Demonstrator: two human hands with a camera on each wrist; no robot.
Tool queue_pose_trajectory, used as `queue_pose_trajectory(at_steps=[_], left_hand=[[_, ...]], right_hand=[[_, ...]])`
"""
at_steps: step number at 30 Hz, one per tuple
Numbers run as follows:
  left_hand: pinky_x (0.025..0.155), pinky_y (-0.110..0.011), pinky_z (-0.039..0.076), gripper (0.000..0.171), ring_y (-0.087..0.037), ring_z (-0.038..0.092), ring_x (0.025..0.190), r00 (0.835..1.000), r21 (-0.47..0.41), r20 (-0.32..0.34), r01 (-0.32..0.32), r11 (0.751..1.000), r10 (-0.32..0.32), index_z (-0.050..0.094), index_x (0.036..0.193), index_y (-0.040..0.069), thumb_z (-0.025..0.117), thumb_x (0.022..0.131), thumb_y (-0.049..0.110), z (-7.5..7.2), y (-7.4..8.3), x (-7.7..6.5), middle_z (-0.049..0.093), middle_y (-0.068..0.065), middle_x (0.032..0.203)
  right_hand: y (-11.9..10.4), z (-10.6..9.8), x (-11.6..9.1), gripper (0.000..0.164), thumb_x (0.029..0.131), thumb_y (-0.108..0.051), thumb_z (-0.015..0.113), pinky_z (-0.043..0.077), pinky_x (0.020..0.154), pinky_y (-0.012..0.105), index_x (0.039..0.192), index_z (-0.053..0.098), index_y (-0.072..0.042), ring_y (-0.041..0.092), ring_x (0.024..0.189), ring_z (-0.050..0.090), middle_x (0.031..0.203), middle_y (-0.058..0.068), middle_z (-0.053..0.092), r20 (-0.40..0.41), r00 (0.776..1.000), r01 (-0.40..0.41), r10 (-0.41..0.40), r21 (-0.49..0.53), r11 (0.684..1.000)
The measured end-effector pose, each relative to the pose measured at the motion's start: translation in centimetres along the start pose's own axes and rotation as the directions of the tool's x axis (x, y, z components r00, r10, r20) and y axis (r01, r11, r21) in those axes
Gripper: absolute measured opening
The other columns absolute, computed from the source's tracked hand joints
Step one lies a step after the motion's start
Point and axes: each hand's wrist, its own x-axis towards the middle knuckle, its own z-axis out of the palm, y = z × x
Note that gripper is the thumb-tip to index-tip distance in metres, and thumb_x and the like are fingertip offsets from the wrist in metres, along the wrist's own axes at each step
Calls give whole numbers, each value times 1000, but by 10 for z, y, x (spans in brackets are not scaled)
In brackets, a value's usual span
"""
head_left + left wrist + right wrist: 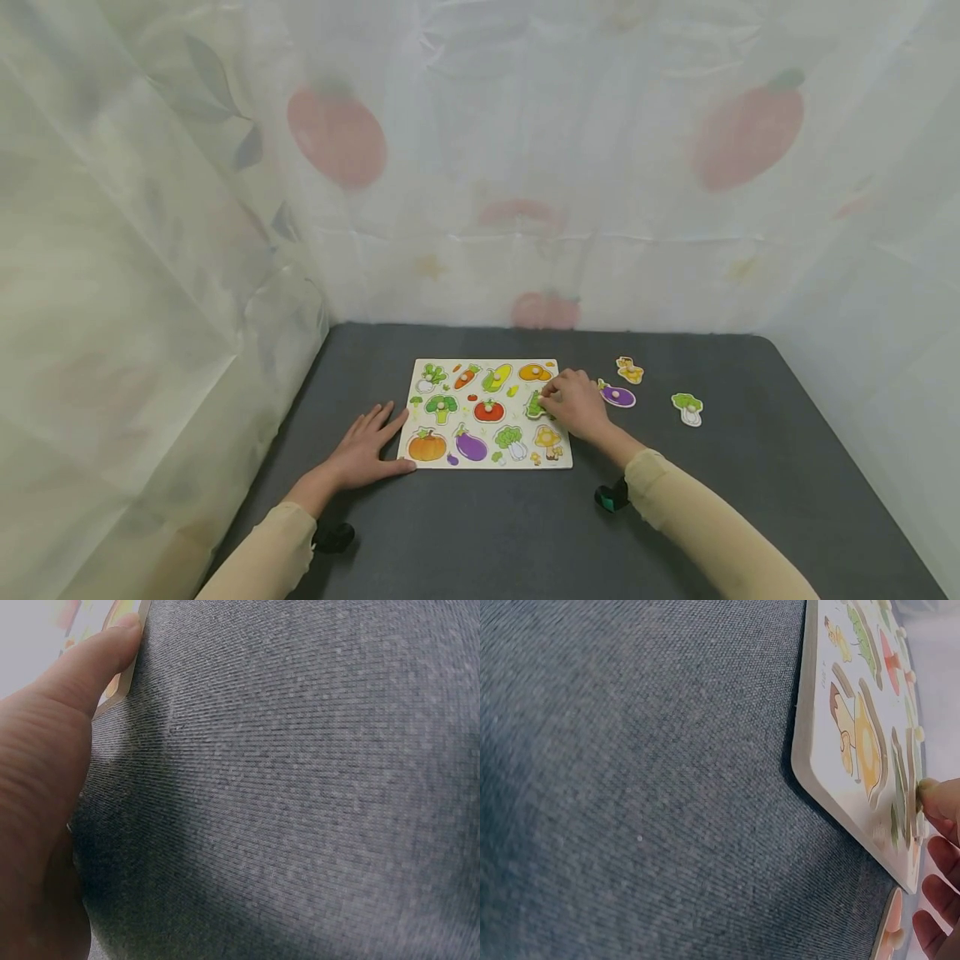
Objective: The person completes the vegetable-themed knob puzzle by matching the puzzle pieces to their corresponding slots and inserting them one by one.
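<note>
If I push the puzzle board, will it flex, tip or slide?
The board looks stiff: its edge is straight and visibly thick. Broad and flat on the table, it would likelier slide than tip. The left hand at its left edge would probably check a leftward push.

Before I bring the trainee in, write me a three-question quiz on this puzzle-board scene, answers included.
1. Count: how many pieces lie loose on the table to the right of the board in the head view?
2. True or false: the left hand is lifting a loose piece.
3. Choose: what is the right hand touching?
A) The left hand
B) A green piece at the board's right side
C) Only the bare table

Key
1. Three: a mushroom, an eggplant and a green-and-white cabbage.
2. False; it lies spread at the board's left edge.
3. B
</note>
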Motion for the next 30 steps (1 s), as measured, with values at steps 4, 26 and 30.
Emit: queue_pose_trajectory(at_steps=[4, 26, 30], left_hand=[[121, -65, 8, 105, -45, 11, 154, 1000, -1, 1, 0, 1000, 0, 31, 163, 14, 67, 85, 73, 0, 0, 0, 18, -20, 168], [120, -66, 9, 103, -47, 12, 153, 1000, -9, -15, -22, 1000, 22, 31, 162, 13, 69, 85, 71, 3, 0, 0, 19, -22, 167], [120, -66, 9, 104, -47, 13, 153, 1000, -6, -5, -19, 1000, 19, 32, 162, 14, 68, 85, 72, 1, 0, -1, 19, -22, 167]], right_hand=[[-1, 1, 0, 14, 90, -34, 79, 45, 90, 51, 86, 77, -21, 28, 107, 55, 107, 3, 65, -4, 1000, -7, 7, -5, 1000], [-3, 0, 0, 14, 90, -33, 80, 44, 82, 45, 84, 76, -22, 25, 97, 54, 101, 1, 64, 4, 1000, 9, -9, -30, 1000], [-4, 0, 0, 14, 90, -33, 80, 45, 82, 46, 84, 76, -22, 26, 97, 54, 101, 1, 64, 3, 1000, 8, -8, -34, 999]])
